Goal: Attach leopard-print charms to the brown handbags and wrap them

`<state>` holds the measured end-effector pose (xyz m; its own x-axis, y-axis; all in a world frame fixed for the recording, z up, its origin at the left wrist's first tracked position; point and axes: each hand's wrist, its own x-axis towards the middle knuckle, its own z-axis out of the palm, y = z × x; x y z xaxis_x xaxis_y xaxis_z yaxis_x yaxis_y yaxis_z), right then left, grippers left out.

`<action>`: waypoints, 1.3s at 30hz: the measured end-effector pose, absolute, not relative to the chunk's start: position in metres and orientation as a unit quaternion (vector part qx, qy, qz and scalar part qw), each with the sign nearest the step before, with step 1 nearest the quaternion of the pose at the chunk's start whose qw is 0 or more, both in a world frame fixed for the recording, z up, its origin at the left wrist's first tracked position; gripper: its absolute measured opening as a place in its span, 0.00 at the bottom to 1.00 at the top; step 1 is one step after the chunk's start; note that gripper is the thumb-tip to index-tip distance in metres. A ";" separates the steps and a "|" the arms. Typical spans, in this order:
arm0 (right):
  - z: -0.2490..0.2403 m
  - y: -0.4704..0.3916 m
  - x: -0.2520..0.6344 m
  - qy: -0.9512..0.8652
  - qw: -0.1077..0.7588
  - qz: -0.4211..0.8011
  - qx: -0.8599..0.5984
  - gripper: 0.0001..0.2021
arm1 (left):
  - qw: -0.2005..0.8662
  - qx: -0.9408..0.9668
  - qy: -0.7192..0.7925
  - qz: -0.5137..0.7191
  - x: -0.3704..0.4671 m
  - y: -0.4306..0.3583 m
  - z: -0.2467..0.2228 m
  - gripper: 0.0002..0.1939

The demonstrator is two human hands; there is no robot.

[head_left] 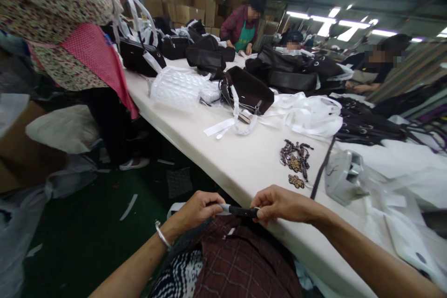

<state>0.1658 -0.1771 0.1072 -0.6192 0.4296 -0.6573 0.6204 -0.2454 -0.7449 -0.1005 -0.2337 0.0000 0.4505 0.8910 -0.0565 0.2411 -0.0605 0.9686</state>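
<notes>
A black bag strap (242, 212), partly wrapped in white material, stretches between my hands above my lap, in front of the table edge. My left hand (201, 207) pinches its white-wrapped part. The black end is gripped between the thumb and fingers of my right hand (277, 204), where a small shiny bit shows. Past my right hand, dark beaded chains (295, 156) with patterned tags lie on the table. A black handbag (248, 89) with white-wrapped handles stands farther back.
The long white table (181, 123) carries more black bags (293, 67), white strips (303, 114) and bubble wrap (185, 86). A tape dispenser (344, 177) sits at right. One person (87, 51) stands at left; others work across the table.
</notes>
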 end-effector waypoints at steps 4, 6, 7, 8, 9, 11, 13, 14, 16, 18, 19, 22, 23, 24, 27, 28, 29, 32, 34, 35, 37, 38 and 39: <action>0.102 -0.192 0.161 0.581 0.015 -0.707 0.402 0.16 | 0.565 0.645 0.421 0.295 -0.099 -0.235 0.001 0.13; 0.102 -0.199 0.158 0.563 -0.016 -0.733 0.381 0.17 | 0.579 0.634 0.415 0.301 -0.098 -0.235 0.002 0.13; 0.102 -0.202 0.157 0.558 -0.029 -0.739 0.376 0.18 | 0.585 0.628 0.415 0.304 -0.098 -0.234 0.002 0.13; 0.102 -0.203 0.157 0.555 -0.038 -0.741 0.376 0.18 | 0.592 0.619 0.416 0.304 -0.098 -0.234 0.002 0.13; 0.101 -0.204 0.156 0.554 -0.044 -0.739 0.381 0.18 | 0.602 0.610 0.418 0.300 -0.099 -0.233 0.002 0.14; 0.100 -0.202 0.158 0.560 -0.053 -0.719 0.408 0.16 | 0.630 0.593 0.415 0.279 -0.102 -0.230 0.001 0.14; 0.100 -0.198 0.160 0.588 -0.057 -0.668 0.451 0.12 | 0.657 0.583 0.401 0.259 -0.106 -0.228 0.001 0.13; 0.100 -0.197 0.162 0.615 -0.058 -0.629 0.472 0.10 | 0.666 0.581 0.394 0.255 -0.108 -0.228 0.002 0.13; 0.104 -0.195 0.163 0.681 -0.051 -0.539 0.494 0.08 | 0.675 0.575 0.387 0.253 -0.110 -0.227 0.005 0.12; 0.108 -0.195 0.161 0.744 -0.035 -0.450 0.493 0.08 | 0.679 0.569 0.391 0.249 -0.107 -0.227 0.009 0.13; 0.111 -0.197 0.158 0.770 -0.026 -0.409 0.490 0.08 | 0.680 0.565 0.396 0.247 -0.105 -0.227 0.010 0.13; 0.113 -0.205 0.148 0.827 0.011 -0.294 0.479 0.08 | 0.676 0.561 0.408 0.248 -0.095 -0.227 0.011 0.13; 0.112 -0.209 0.144 0.842 0.023 -0.261 0.472 0.09 | 0.675 0.561 0.409 0.250 -0.092 -0.227 0.011 0.14; 0.110 -0.212 0.140 0.855 0.031 -0.233 0.462 0.09 | 0.675 0.561 0.407 0.252 -0.089 -0.227 0.009 0.14; 0.100 -0.218 0.134 0.888 0.030 -0.166 0.427 0.08 | 0.682 0.553 0.403 0.258 -0.086 -0.227 0.005 0.15; 0.097 -0.218 0.134 0.898 0.025 -0.151 0.413 0.08 | 0.685 0.549 0.402 0.259 -0.086 -0.227 0.004 0.16; 0.094 -0.218 0.134 0.907 0.021 -0.141 0.396 0.07 | 0.689 0.544 0.403 0.261 -0.086 -0.227 0.002 0.16; 0.092 -0.214 0.139 0.937 0.008 -0.120 0.327 0.08 | 0.706 0.528 0.393 0.263 -0.087 -0.228 -0.001 0.18; 0.094 -0.212 0.142 0.955 -0.007 -0.085 0.283 0.08 | 0.730 0.512 0.372 0.258 -0.088 -0.228 -0.002 0.19; 0.095 -0.212 0.144 0.962 -0.018 -0.063 0.266 0.08 | 0.745 0.500 0.361 0.252 -0.088 -0.229 -0.003 0.20; 0.096 -0.212 0.147 0.968 -0.036 -0.026 0.245 0.08 | 0.773 0.471 0.347 0.245 -0.087 -0.231 -0.004 0.22; 0.095 -0.213 0.148 0.970 -0.042 -0.015 0.241 0.08 | 0.783 0.458 0.344 0.244 -0.086 -0.231 -0.003 0.23; 0.095 -0.214 0.149 0.970 -0.045 -0.008 0.239 0.08 | 0.788 0.450 0.342 0.244 -0.085 -0.232 -0.003 0.23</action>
